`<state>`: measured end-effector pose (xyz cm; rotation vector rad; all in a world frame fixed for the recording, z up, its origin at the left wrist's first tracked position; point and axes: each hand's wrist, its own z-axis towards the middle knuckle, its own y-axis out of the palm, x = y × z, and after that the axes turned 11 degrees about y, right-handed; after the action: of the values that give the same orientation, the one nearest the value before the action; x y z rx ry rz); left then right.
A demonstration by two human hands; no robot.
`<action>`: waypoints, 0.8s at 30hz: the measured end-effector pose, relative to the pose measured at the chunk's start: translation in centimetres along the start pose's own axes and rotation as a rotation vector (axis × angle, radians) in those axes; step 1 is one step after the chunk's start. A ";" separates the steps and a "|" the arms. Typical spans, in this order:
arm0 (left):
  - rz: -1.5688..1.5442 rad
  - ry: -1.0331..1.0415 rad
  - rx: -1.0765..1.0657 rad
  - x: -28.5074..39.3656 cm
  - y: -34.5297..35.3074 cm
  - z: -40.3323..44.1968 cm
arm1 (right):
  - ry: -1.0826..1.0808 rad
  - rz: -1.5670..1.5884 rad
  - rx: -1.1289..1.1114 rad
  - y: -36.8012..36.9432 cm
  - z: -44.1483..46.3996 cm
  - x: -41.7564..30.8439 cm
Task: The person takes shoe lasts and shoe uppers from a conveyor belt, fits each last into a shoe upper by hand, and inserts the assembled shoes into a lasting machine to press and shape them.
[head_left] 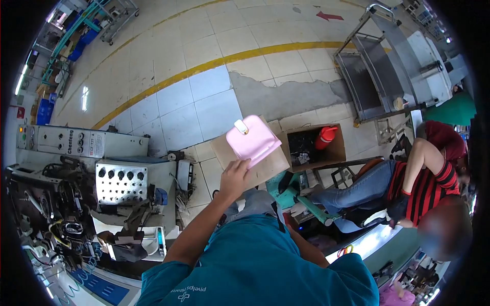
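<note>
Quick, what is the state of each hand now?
Left hand: closed on the near edge of the pink case.
Right hand: not visible, cannot tell.

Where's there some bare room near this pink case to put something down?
The widest bare patch is the bluish-white floor tiles, between the yellow line and the pink case. The cardboard has a small bare strip right of the left hand. It's crowded inside the open box around the red bottle.
</note>
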<state>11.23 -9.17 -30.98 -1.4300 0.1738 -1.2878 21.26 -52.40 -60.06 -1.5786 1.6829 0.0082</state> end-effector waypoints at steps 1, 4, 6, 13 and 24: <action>-0.005 -0.006 -0.023 0.3 0.2 -0.8 | -0.008 -0.014 -0.023 1.8 2.6 -1.4; -0.048 -0.051 -0.063 0.7 0.0 -3.6 | -0.039 -0.052 -0.091 -0.4 0.3 1.2; -0.076 -0.088 -0.044 0.2 -0.2 -6.2 | -0.054 -0.080 -0.136 0.5 0.6 0.6; -0.221 -0.480 -0.221 -5.4 -3.2 -21.6 | -0.174 -0.230 -0.303 2.9 5.4 -5.5; -1.017 -1.900 0.313 -2.0 3.2 -52.7 | 0.013 -0.908 -0.368 0.9 -0.2 -31.4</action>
<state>-27.46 -41.03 -47.67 -1.8859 -2.0640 -0.0798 16.94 -26.17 -43.31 -2.4972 0.8679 -0.1634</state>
